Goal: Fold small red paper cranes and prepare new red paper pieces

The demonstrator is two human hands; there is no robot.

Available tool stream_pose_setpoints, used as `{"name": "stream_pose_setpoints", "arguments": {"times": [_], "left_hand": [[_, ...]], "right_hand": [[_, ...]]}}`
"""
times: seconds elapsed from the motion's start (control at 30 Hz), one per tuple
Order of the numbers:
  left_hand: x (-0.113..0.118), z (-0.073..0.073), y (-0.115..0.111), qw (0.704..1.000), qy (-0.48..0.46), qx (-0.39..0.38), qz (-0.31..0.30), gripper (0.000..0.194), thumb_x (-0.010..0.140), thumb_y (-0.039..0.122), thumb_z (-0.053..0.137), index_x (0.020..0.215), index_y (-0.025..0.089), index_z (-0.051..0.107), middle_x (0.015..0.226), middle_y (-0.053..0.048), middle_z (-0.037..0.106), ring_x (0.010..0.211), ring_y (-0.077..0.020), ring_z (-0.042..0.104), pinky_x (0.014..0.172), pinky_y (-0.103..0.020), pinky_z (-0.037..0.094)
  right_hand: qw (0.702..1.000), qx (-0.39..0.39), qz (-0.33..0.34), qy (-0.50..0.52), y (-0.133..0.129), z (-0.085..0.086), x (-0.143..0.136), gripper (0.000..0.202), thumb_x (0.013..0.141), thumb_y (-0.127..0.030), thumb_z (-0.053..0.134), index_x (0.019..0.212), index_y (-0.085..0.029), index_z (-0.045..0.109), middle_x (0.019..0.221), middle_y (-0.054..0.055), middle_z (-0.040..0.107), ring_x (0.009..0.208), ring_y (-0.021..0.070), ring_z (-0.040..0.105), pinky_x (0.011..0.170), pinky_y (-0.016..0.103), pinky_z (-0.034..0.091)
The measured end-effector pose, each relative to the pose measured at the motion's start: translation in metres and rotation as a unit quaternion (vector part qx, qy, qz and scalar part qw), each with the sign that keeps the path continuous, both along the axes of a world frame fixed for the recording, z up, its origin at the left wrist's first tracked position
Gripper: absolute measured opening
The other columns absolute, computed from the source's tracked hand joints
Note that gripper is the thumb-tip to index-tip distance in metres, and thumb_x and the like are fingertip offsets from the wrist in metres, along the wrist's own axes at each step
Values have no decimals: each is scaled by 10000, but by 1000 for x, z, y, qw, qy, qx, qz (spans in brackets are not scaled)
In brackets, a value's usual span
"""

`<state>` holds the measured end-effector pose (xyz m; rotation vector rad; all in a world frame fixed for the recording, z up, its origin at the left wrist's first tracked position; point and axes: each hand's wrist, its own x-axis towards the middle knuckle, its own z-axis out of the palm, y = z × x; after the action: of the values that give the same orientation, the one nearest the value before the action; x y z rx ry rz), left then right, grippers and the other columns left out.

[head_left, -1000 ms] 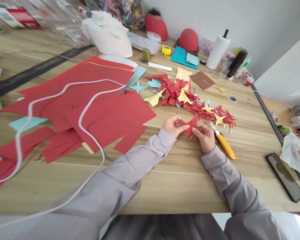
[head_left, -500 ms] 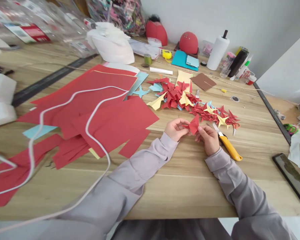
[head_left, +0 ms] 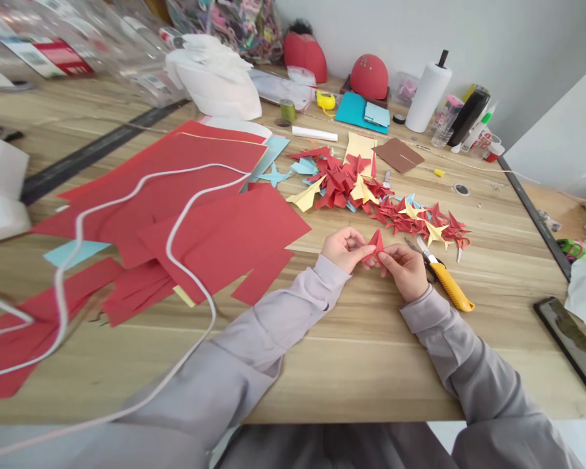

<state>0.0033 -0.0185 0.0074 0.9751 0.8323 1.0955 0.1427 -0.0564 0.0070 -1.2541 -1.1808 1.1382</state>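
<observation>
On the worktop [head_left: 351, 365], a pile [head_left: 339, 189] of small folded papers, mostly red with some yellow and blue, serves as the middle of things. Just on the person's side of the pile, the left hand [head_left: 344, 251] and right hand [head_left: 406, 270] meet over a red paper [head_left: 378, 242], folded to a point that stands upward. Each hand pinches it between thumb and fingers, the left at its left edge, the right at its lower right. Right of the pile and nearer the person lies a yellow cutter [head_left: 452, 284], its blade just beside the right hand; farther out that way is a phone [head_left: 571, 345]. Scissors [head_left: 463, 243] lie at the pile's right end. Left of the pile, red sheets [head_left: 234, 228] overlap under a white cord [head_left: 173, 238]. Beyond the pile are a brown card [head_left: 395, 155] and a tape measure [head_left: 325, 99].
</observation>
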Motion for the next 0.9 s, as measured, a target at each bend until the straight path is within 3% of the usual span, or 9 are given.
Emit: {"name": "stream_pose_setpoints", "arguments": {"times": [0.1, 0.2, 0.4, 0.67, 0.9], "left_hand": [[0, 2, -2, 1000, -5, -8, -9, 418, 540, 352, 788, 717, 150, 468, 527, -2, 636, 484, -171, 636, 448, -265, 524], [0, 2, -4, 1000, -6, 6, -7, 457, 486, 307, 819, 757, 138, 492, 585, -11, 662, 494, -154, 637, 505, -275, 543], [0, 0, -1, 999, -11, -22, -41, 489, 408, 337, 844, 699, 122, 516, 512, -10, 636, 414, -160, 602, 432, -274, 517], [-3, 10, -4, 995, -31, -75, -66, 428, 511, 257, 817, 834, 85, 595, 623, -53, 684, 478, -158, 637, 486, -271, 553], [-1, 4, 2, 992, -43, -103, -66, 471, 586, 318, 773, 945, 86, 577, 623, -72, 673, 482, -190, 645, 450, -271, 540]], "right_hand": [[1000, 6, -21, 2, 1, 1, 0, 275, 652, -413, 714, 700, -163, 612, 565, 1, 649, 391, 83, 498, 381, 222, 418], [999, 8, -34, 20, 1, 3, 0, 262, 655, -399, 716, 698, -163, 612, 563, -8, 643, 392, 75, 498, 387, 213, 416], [1000, -4, 3, 25, -1, 7, 0, 275, 652, -405, 722, 698, -156, 615, 553, -5, 642, 421, 89, 545, 418, 213, 445], [1000, 0, -1, 1, -2, 6, 1, 318, 697, -456, 672, 622, -163, 574, 470, -20, 595, 352, 81, 499, 363, 203, 407], [999, -24, -16, 20, -1, 6, 1, 323, 673, -450, 694, 599, -170, 551, 415, -36, 562, 306, 78, 457, 308, 196, 363]]}}
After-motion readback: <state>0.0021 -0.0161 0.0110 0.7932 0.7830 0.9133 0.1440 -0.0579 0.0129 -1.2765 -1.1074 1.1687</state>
